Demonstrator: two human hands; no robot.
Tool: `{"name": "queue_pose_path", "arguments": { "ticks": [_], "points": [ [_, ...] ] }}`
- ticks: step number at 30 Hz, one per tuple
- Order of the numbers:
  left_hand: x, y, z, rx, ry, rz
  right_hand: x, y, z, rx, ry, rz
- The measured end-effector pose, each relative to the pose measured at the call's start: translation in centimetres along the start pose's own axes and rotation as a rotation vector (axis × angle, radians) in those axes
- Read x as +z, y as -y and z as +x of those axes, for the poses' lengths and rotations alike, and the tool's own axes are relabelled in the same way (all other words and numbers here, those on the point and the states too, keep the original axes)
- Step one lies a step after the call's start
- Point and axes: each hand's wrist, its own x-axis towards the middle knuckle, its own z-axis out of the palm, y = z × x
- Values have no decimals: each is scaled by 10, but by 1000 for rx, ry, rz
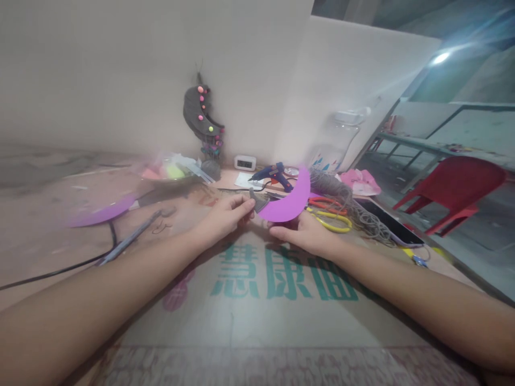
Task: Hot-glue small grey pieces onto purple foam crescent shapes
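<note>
A purple crescent cutout (287, 206) is held up between my two hands above the cardboard. Grey yarn (259, 199) covers its left tip. My left hand (231, 214) pinches that yarn-wrapped end between thumb and fingers. Under the curved lower edge, my right hand (301, 233) grips the crescent, with its thumb in front and the other fingers partly hidden. Behind the crescent lie orange-handled scissors (328, 203) and yellow-handled scissors (333, 221). A skein of grey yarn (332, 185) trails loose strands to the right.
A blue glue gun (273, 174) and a small white clock (245, 162) stand at the back. A dark crescent ornament (197, 112) hangs on the wall. To the right are a clear jug (336, 142) and a phone (388, 221). Another purple piece (102, 212) lies left.
</note>
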Motion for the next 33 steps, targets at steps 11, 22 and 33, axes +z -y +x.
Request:
{"name": "queue_pose_path", "arguments": {
  "ticks": [11, 22, 33],
  "points": [
    [-2, -1, -1, -16, 109, 78, -9, -2, 4, -137, -106, 137],
    [-1, -6, -2, 26, 85, 160, -5, -12, 9, 68, -196, 120],
    [-2, -4, -1, 25, 91, 145, -4, -14, 9, 97, -179, 220]
  ]
}}
